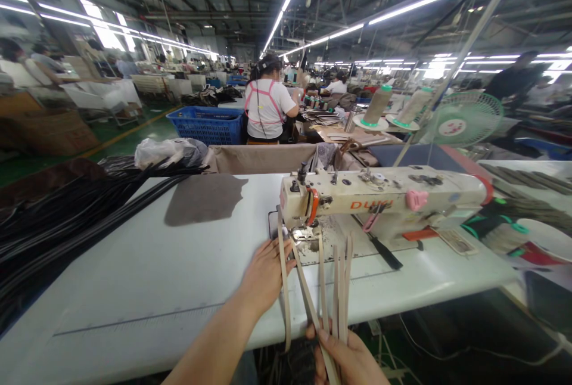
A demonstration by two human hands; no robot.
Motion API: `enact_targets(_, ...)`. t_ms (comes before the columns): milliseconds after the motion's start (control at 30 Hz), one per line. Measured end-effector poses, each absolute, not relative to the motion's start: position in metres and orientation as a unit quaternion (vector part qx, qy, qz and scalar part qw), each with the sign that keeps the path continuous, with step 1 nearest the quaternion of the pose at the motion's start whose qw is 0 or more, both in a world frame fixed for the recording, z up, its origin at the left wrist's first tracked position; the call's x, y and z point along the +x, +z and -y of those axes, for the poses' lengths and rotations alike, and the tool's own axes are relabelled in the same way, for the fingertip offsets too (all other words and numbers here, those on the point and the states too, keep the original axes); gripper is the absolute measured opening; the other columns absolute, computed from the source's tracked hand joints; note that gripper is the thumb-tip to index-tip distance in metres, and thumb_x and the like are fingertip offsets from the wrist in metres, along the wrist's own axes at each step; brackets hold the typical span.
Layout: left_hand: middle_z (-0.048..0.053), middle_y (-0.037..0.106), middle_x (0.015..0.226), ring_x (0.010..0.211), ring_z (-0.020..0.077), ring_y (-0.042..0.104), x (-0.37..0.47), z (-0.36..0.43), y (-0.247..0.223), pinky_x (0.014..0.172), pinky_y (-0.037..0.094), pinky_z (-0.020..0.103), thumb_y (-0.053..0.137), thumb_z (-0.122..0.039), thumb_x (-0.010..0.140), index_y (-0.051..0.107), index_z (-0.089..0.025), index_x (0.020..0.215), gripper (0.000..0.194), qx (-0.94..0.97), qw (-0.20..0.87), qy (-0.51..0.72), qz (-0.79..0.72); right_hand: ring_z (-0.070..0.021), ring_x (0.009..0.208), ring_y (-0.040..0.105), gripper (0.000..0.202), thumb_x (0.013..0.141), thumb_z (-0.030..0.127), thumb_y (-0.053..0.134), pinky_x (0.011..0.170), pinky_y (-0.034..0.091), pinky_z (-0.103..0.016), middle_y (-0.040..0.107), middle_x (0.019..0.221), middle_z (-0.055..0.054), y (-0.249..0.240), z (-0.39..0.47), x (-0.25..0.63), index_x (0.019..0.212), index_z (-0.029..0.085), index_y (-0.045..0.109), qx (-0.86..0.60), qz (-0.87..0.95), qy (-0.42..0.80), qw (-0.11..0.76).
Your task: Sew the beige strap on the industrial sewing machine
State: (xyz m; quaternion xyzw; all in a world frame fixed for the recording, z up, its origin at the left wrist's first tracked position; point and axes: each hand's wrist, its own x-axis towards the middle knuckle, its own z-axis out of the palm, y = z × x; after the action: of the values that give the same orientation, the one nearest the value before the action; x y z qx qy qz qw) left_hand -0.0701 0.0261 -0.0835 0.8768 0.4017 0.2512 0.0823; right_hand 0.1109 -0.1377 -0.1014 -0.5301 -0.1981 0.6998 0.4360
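Note:
The sewing machine [379,197] stands on a pale table [147,272], its needle area just beyond my left hand [264,275]. That hand lies on the table beside the presser foot, fingers stretched forward and close together, with fingertips at the narrow beige strips. One beige strip [283,289] hangs across the fingers and over the front edge. My right hand [344,358] is closed on several beige strips [342,289] at the table's front edge, pinching a slanting one between thumb and fingers. The strips' far ends lie on the machine bed; their lower ends are partly hidden.
A brown piece of material [203,199] lies at the table's back left. Long black strips [58,236] are heaped at the left. Thread cones [378,105] and a green fan [467,118] stand behind the machine. A person [267,105] sits ahead beside a blue crate [208,126].

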Motion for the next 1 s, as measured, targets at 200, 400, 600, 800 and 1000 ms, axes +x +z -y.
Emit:
enact_targets(200,0.01,0.062,0.149,0.141,0.0279,0.056,-0.069,-0.025,-0.081,0.118,0.046,0.053,0.043,-0.038,0.11,0.057,-0.019,0.146,0.043,0.878,0.078,0.239,-0.407,-0.0139,0.037,0.056,0.072,0.061,0.079,0.084,0.039,0.044,-0.021,0.057,0.046,0.003,-0.107,0.138,0.111,0.093,0.015,0.072,-0.53,0.201,0.697,0.439)
enact_targets(400,0.009,0.062,0.15,0.141,0.0274,0.056,-0.07,-0.024,-0.08,0.119,0.045,0.053,0.044,-0.037,0.11,0.055,-0.018,0.147,0.043,0.881,0.074,0.231,-0.405,-0.0126,0.035,0.051,0.072,0.059,0.08,0.085,0.038,0.044,-0.022,0.054,0.043,0.004,-0.116,0.138,0.111,0.09,0.016,0.072,-0.519,0.204,0.7,0.446)
enact_targets(600,0.009,0.062,0.149,0.142,0.0269,0.055,-0.069,-0.023,-0.079,0.12,0.044,0.052,0.046,-0.039,0.109,0.056,-0.019,0.146,0.043,0.877,0.073,0.245,-0.406,-0.0127,0.038,0.053,0.067,0.065,0.077,0.083,0.043,0.046,-0.023,0.056,0.045,0.004,-0.119,0.137,0.113,0.09,0.016,0.072,-0.508,0.217,0.702,0.449)
enact_targets(800,0.01,0.061,0.15,0.141,0.0286,0.056,-0.07,-0.025,-0.082,0.118,0.046,0.053,0.053,-0.039,0.106,0.054,-0.018,0.148,0.047,0.881,0.07,0.232,-0.406,-0.0134,0.039,0.054,0.068,0.063,0.078,0.084,0.043,0.046,-0.023,0.057,0.046,0.003,-0.118,0.137,0.113,0.089,0.016,0.071,-0.508,0.218,0.7,0.451)
enact_targets(1000,0.01,0.062,0.149,0.142,0.028,0.055,-0.07,-0.026,-0.086,0.118,0.047,0.054,0.048,-0.035,0.108,0.056,-0.019,0.146,0.042,0.879,0.062,0.249,-0.402,-0.0137,0.038,0.055,0.068,0.065,0.078,0.083,0.041,0.043,-0.022,0.058,0.045,0.003,-0.115,0.139,0.113,0.091,0.016,0.072,-0.511,0.224,0.697,0.45)
